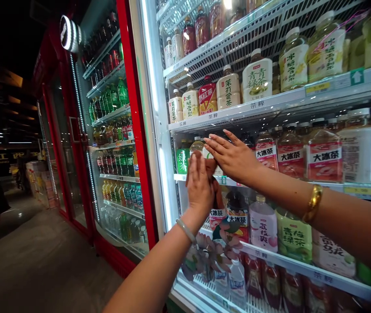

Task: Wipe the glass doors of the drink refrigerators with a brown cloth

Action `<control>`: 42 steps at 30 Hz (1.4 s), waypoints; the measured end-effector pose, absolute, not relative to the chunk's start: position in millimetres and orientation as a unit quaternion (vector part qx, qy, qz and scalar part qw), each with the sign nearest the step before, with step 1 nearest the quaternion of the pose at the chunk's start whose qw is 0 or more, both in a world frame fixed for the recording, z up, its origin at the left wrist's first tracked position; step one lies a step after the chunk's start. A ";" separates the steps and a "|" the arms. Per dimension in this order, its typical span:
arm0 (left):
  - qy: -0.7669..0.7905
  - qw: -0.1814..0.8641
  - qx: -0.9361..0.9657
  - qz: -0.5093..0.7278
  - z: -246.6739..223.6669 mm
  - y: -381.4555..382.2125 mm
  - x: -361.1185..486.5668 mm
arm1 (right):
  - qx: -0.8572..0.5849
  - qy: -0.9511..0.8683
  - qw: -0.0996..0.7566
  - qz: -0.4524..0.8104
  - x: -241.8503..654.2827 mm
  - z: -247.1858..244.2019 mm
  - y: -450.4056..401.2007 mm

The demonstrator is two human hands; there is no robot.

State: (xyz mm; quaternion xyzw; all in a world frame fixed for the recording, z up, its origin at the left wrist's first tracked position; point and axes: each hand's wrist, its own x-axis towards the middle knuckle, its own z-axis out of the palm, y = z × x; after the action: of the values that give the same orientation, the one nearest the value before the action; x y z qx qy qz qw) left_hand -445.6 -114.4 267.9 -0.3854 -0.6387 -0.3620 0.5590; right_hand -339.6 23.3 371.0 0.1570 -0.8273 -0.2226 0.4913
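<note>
My left hand, with a pale bangle at the wrist, is raised with its fingers stretched upward and close together. It is at the glass front of a lit drinks cooler, right by what looks like its own reflection. My right hand, below a gold bracelet, is stretched out flat, its fingers pointing left and slightly apart. Its fingertips are close to my left hand; whether they touch the glass I cannot tell. Neither hand holds anything. Behind them stand a green-labelled bottle and red-labelled tea bottles, partly hidden.
Shelves of bottled drinks fill the cooler. To the left, a red-framed cooler holds more bottles and cans. Stacked boxes stand farther back by the grey floor. A flowered pattern reflects in the glass below my hands.
</note>
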 end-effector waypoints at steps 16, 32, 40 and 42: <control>-0.590 0.597 -0.464 -0.283 261.4 -76.0 -398.7 | 0.158 -0.832 0.492 -0.203 -296.0 363.2 63.2; -0.527 0.613 -0.536 -0.244 256.8 -51.0 -376.0 | 0.151 -0.810 0.533 -0.191 -252.7 335.9 96.4; -0.593 0.586 -0.411 -0.370 325.6 -39.0 -368.2 | 0.101 -0.811 0.543 -0.192 -248.9 328.4 92.1; -0.578 0.590 -0.454 -0.334 298.8 -31.2 -357.9 | 0.079 -0.803 0.559 -0.191 -247.1 323.6 91.9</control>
State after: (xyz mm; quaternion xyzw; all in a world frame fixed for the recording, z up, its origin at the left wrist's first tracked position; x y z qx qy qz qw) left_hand -357.9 -31.2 298.8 -0.4543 -0.5781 -0.3338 0.5899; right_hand -247.1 91.9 323.6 0.0794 -0.8032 -0.1911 0.5586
